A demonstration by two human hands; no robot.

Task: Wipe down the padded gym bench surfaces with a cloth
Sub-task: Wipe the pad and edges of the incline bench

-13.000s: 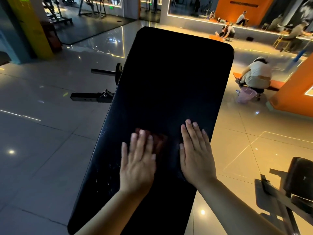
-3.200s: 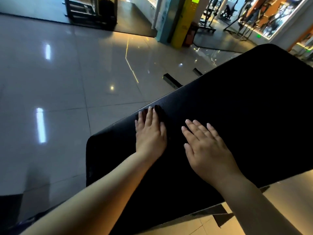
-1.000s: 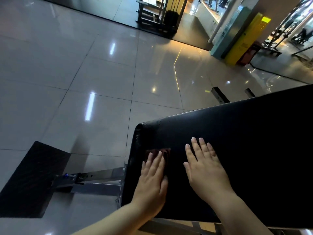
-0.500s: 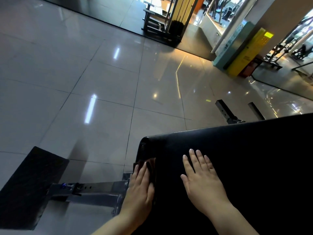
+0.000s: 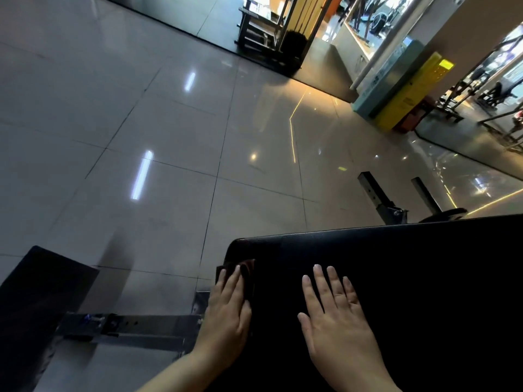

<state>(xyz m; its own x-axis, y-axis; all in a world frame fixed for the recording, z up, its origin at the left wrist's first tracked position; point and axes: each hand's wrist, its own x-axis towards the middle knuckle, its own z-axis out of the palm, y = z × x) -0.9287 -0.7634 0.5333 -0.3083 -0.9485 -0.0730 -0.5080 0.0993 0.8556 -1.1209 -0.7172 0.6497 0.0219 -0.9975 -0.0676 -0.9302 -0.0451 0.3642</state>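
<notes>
Pressing cloth onto bench, left hand.

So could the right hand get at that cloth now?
Probably yes: only bare bench pad lies between right hand and cloth, though the left hand covers most of it.

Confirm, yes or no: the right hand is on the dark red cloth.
No: the right hand lies flat on the bare black padded bench; the left hand presses the dark red cloth.
</notes>
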